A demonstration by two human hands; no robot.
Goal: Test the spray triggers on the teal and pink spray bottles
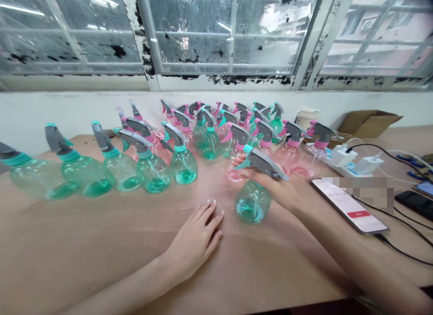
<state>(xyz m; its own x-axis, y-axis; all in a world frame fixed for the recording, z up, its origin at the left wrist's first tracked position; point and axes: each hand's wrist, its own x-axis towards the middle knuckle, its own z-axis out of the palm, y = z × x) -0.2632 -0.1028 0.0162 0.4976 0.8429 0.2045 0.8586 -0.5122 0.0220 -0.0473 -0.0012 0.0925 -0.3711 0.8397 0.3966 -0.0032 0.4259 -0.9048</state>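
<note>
My right hand (267,182) is wrapped round the neck of a green spray bottle (253,204), just under its grey and turquoise trigger head. The bottle stands upright, or nearly so; whether its base touches the table I cannot tell. Part of the hand is hidden behind the spray head. To the left of it, my left hand (201,231) lies flat on the wooden table (135,252), palm down, fingers stretched out, holding nothing. Beyond it stands another green spray bottle (183,166), and a pink spray bottle (287,157) is behind my right hand.
Several green and pink spray bottles spread across the back and left, among them a green one (87,175). On the right lie a lit phone (348,206), a dark phone (416,204), cables and chargers (343,156). A cardboard box (367,123) and white tub (306,114) stand behind.
</note>
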